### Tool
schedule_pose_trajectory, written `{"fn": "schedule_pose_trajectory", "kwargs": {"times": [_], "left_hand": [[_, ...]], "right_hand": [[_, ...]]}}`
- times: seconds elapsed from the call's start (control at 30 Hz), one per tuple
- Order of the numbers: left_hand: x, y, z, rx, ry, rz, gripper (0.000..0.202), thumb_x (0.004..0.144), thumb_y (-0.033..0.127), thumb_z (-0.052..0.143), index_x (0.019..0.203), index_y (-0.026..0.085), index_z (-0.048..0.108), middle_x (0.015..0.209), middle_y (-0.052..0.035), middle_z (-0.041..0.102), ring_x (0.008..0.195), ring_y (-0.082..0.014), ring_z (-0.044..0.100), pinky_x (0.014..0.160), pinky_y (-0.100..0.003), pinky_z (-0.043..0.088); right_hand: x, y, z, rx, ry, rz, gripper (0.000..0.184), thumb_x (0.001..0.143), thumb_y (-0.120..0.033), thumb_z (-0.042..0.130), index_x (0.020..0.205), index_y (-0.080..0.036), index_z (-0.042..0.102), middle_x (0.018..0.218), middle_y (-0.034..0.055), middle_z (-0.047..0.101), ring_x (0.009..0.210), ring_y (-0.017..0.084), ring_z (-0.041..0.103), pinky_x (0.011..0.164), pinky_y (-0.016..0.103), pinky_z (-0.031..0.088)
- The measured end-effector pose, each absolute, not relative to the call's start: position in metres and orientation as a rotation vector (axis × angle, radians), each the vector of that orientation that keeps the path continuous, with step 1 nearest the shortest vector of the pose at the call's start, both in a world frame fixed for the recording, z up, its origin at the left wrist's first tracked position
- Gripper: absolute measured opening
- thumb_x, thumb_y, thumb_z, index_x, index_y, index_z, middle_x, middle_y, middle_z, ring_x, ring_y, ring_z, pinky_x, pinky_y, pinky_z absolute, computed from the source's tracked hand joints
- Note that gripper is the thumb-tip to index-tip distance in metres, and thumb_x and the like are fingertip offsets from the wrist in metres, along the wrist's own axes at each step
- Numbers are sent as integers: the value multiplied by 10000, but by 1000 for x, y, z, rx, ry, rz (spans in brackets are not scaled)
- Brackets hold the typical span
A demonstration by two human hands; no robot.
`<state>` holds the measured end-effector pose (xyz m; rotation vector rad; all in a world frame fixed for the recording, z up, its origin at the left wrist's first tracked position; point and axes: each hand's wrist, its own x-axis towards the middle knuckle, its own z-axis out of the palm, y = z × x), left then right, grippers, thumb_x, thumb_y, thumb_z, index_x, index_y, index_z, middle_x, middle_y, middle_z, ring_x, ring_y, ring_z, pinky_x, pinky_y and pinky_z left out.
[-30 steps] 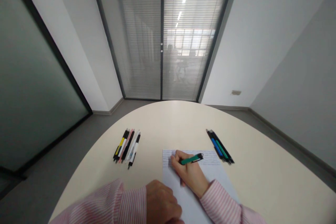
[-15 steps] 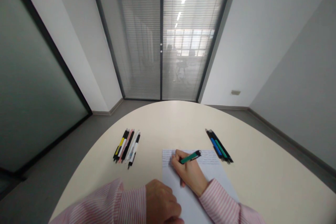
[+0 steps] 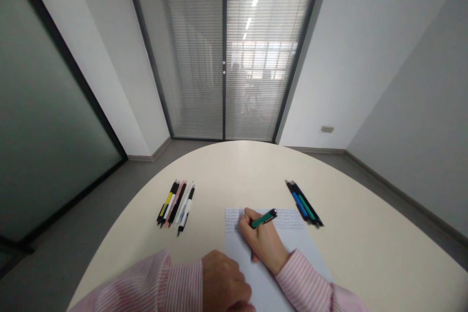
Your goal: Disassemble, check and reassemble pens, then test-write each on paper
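Note:
My right hand [image 3: 263, 241] grips a green pen [image 3: 263, 218] with its tip down on a white sheet of paper [image 3: 292, 239]. Faint handwriting runs along the sheet's top edge. My left hand [image 3: 224, 282] rests curled near the sheet's lower left corner, fingers folded under, with nothing visible in it. Both arms wear pink striped sleeves. Everything lies on a rounded cream table [image 3: 365, 253].
Several pens [image 3: 176, 202] lie side by side left of the paper. A smaller group of pens [image 3: 304, 204], black, blue and green, lies to its right. Beyond the table are grey floor, glass doors with blinds [image 3: 224, 58] and a dark glass wall at left.
My right hand and the green pen have shifted slightly to the left along the top of the sheet. The left hand has stayed put.

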<state>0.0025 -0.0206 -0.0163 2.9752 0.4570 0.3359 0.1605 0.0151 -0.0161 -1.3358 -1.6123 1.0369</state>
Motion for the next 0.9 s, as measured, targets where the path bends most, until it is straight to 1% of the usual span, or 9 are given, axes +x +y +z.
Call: {"fn": "schedule_pose_trajectory", "kwargs": {"times": [0.27,0.43,0.5,0.57,0.67,0.73,0.8,0.87,0.9], "left_hand": [[4,-22,-14,2972,487,330,328,820,371,619,570,190,507,541,58,613,498,-107,523,447,-264,302],[5,-26,-12,2944,554,328,319,776,340,655,545,193,491,517,64,603,492,-106,525,450,-262,307],[5,-27,-12,2942,572,321,319,779,341,645,543,194,489,512,64,600,490,-107,524,451,-264,303],[5,-28,-11,2939,576,324,320,781,337,638,539,195,483,509,63,597,483,-107,518,452,-266,299],[5,-28,-9,2930,560,329,325,780,327,632,535,194,467,511,59,597,477,-107,507,446,-263,290],[4,-28,-9,2924,552,328,325,786,324,626,538,191,463,516,55,603,481,-106,511,444,-257,279],[4,-27,-10,2924,553,326,324,791,322,621,542,188,463,520,53,611,483,-105,516,446,-254,272],[4,-27,-12,2933,552,324,325,795,323,615,541,187,464,516,53,610,479,-105,518,447,-254,270],[5,-27,-12,2935,550,322,327,794,326,614,539,189,462,510,55,604,474,-105,516,445,-256,270]], "right_hand": [[161,15,-15,-1277,-1441,1143,272,767,-295,579,561,-208,424,408,-117,353,195,44,385,233,174,77],[168,20,-6,-1202,-1197,1252,345,730,-488,646,644,-209,464,408,-105,463,239,54,359,232,158,258],[171,20,1,-1161,-1132,1298,387,705,-559,645,674,-188,540,473,-50,561,329,84,471,303,185,380],[173,18,9,-1082,-1094,1400,498,741,-644,544,713,-155,634,624,50,670,549,156,625,483,255,511],[173,16,17,-827,-949,1591,495,788,-588,547,753,-121,705,822,117,715,862,213,647,754,303,504],[172,16,19,-648,-793,1622,307,770,-443,669,781,-138,703,671,47,683,737,161,628,705,260,476],[172,17,20,-553,-686,1600,209,757,-365,712,844,-177,678,448,-72,500,478,88,488,541,207,413],[174,17,22,-511,-637,1603,268,758,-438,693,879,-202,649,424,-118,342,392,60,324,457,182,325],[175,17,24,-482,-604,1638,340,750,-512,668,881,-199,640,457,-113,338,403,59,302,455,184,311]]}}
